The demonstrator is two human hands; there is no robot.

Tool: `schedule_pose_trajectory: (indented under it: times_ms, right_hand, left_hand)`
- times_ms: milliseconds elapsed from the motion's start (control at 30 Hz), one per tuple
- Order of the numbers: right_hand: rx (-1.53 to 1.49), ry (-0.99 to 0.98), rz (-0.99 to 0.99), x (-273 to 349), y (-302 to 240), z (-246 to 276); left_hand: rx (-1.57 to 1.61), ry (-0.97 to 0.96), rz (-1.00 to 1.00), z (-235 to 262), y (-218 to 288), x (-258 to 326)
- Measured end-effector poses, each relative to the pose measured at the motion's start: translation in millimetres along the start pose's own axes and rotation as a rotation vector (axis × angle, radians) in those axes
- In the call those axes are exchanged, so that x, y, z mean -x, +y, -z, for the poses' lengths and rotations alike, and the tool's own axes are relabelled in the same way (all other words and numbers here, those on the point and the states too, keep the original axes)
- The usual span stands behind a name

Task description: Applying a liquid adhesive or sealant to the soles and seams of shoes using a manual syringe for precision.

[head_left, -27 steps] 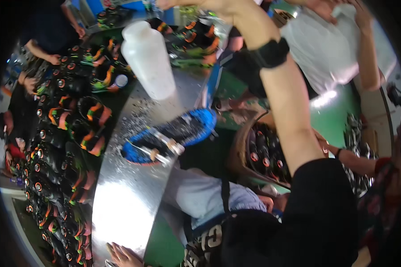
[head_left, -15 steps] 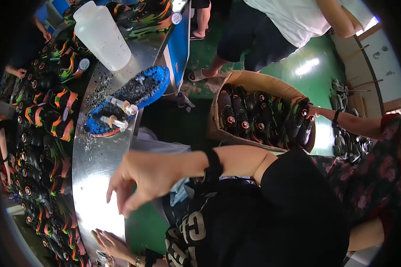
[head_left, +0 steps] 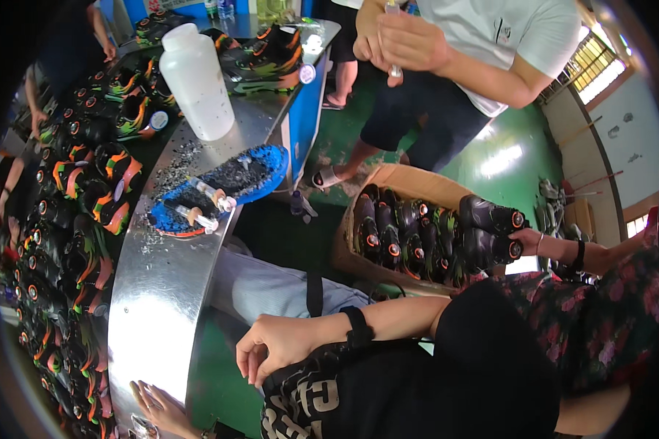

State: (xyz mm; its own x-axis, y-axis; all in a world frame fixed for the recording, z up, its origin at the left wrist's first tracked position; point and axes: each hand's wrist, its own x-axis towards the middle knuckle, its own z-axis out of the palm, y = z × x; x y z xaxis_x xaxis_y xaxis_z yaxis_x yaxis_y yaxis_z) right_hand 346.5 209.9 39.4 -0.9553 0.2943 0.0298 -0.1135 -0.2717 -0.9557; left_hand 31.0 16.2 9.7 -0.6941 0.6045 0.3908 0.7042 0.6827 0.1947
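Observation:
My left hand point(head_left: 157, 410) lies on the bright metal tabletop point(head_left: 150, 322), fingers stretched and nothing seen in them. My right hand point(head_left: 282, 347), with a black band at its wrist, hangs in front of my body, off the table's edge. Its fingers curl in close to the thumb; I see nothing between them. Farther up the table lies a blue, sole-shaped tray point(head_left: 274, 164) covered in black crumbs. Two clear syringe-like tubes point(head_left: 209, 192) rest across it. Behind it stands a translucent white plastic bottle point(head_left: 205, 95).
Rows of black, orange and green shoes point(head_left: 88, 256) fill the left side. On the right, a cardboard box point(head_left: 344, 234) holds several shoes; a co-worker's hand point(head_left: 527, 238) grips a dark pair above it. A person in a white shirt point(head_left: 490, 44) stands behind, holding a small tube.
My right hand has drawn back from over the table toward my body, its fingers curling closer. My left hand stays flat. The co-worker has lifted a pair of shoes. The view has shifted.

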Motion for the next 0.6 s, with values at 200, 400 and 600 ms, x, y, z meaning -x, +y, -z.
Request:
schedule_pose_trajectory:
  times_ms: [200,400,600]
  right_hand:
    - [0.066,-0.020,-0.092,-4,-12,1]
    - [-0.057,0.094,-0.026,6,35,18]
    - [0.032,0.092,-0.255,-4,-39,15]
  left_hand:
    - [-0.015,0.017,0.013,-2,-7,-1]
    - [-0.058,0.020,0.017,-4,-8,1]
    - [0.012,0.064,0.007,-3,-6,0]
